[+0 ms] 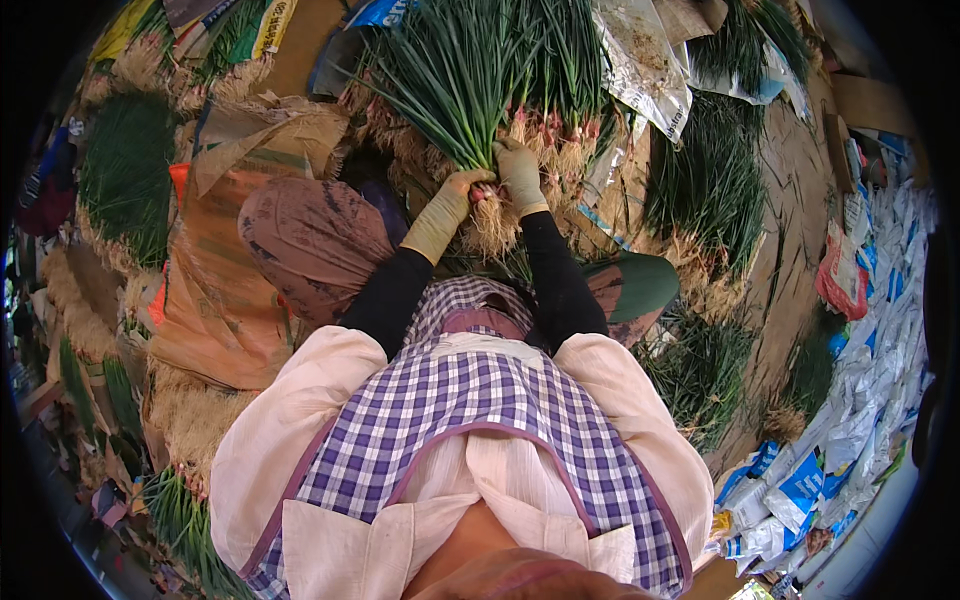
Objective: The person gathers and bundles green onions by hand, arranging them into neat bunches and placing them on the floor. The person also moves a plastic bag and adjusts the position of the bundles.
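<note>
Both hands wear pale yellow work gloves. Between them is a bunch of green scallions (457,97) with reddish bulbs and long tan roots, the roots hanging toward my lap. My left hand (457,196) wraps the bunch just above the bulbs from the left. On the other side, my right hand (517,171) rests against the stems; whether its fingers grip them cannot be made out. Directly beyond lie more scallion bunches (562,127), their pinkish bulbs and roots facing me.
Rooted scallion heaps lie at right (705,180) and left (127,172). An orange woven sack (225,262) spreads beside my left knee. Printed plastic film (645,60) covers part of the far pile. Along the right edge are crumpled plastic bags (870,360).
</note>
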A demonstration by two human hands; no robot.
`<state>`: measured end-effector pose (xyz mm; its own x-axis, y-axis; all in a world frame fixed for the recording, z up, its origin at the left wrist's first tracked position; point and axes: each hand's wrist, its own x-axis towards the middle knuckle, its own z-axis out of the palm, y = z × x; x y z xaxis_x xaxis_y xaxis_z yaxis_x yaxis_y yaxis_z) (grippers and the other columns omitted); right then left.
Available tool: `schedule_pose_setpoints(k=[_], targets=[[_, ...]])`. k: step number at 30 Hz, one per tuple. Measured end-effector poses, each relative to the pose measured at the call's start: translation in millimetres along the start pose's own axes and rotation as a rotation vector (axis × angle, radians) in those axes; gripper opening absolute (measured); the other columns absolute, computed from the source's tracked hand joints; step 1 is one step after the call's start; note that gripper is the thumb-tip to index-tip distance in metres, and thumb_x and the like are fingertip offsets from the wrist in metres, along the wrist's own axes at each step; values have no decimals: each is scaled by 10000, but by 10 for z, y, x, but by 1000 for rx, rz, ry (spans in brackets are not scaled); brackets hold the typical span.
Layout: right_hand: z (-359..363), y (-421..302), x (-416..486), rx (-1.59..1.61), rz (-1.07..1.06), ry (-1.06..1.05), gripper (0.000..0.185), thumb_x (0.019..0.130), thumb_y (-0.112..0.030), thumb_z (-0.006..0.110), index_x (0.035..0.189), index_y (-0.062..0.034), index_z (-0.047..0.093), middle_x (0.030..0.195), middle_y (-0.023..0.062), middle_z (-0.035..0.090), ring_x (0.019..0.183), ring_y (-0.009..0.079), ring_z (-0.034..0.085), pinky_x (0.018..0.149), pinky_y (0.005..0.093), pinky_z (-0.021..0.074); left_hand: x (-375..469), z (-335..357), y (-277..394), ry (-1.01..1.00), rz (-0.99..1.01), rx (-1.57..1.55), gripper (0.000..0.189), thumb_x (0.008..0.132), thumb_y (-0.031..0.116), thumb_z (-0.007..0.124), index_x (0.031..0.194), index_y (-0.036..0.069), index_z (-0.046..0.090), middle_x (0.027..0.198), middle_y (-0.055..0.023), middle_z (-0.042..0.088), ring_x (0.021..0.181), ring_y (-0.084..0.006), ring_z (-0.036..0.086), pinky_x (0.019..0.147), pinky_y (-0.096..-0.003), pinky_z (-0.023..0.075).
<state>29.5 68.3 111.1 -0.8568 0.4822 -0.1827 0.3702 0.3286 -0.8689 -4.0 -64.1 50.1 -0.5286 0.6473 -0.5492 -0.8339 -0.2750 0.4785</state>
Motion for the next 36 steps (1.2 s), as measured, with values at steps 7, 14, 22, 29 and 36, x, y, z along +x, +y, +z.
schedule_pose_setpoints(k=[7, 14, 22, 29, 36], targets=[[-376, 496, -252, -1193, -724, -626, 295, 722, -60, 639, 1007, -118, 590, 878, 70, 606, 790, 196, 594, 692, 290, 502, -318, 242, 404, -705, -211, -260, 310, 783, 12, 538, 1057, -121, 485, 959, -241, 574, 637, -107, 549, 451, -154, 428], [-662, -203, 343, -710, 269, 41, 325, 839, -316, 583, 1083, -102, 586, 1033, 93, 640, 882, 231, 625, 747, 352, 505, -95, 24, 354, -683, -196, -320, 321, 845, 115, 562, 987, -172, 544, 884, -246, 594, 677, -105, 558, 480, -152, 449], [-639, -361, -166, -611, 81, 6, 267, 840, -324, 590, 972, -93, 569, 852, 83, 658, 745, 236, 631, 643, 381, 492, -223, 254, 461, -321, -80, 3, 198, 768, 98, 623, 812, -95, 616, 747, -175, 639, 500, -111, 536, 456, -176, 443], [-801, -42, -278, -505, -103, -286, 295, 859, -286, 561, 1053, -64, 578, 904, 119, 645, 782, 259, 626, 721, 358, 501, -216, 273, 422, -342, -104, 13, 187, 770, 105, 615, 791, -79, 638, 709, -143, 639, 539, -134, 563, 498, -221, 474], [-827, 95, 193, -615, 163, -1, 345, 858, -346, 539, 1051, -67, 604, 1003, 151, 639, 871, 289, 619, 761, 381, 474, -19, -123, 379, -323, -37, 57, 272, 811, 117, 565, 826, -151, 611, 832, -257, 618, 547, -124, 543, 454, -181, 424]])
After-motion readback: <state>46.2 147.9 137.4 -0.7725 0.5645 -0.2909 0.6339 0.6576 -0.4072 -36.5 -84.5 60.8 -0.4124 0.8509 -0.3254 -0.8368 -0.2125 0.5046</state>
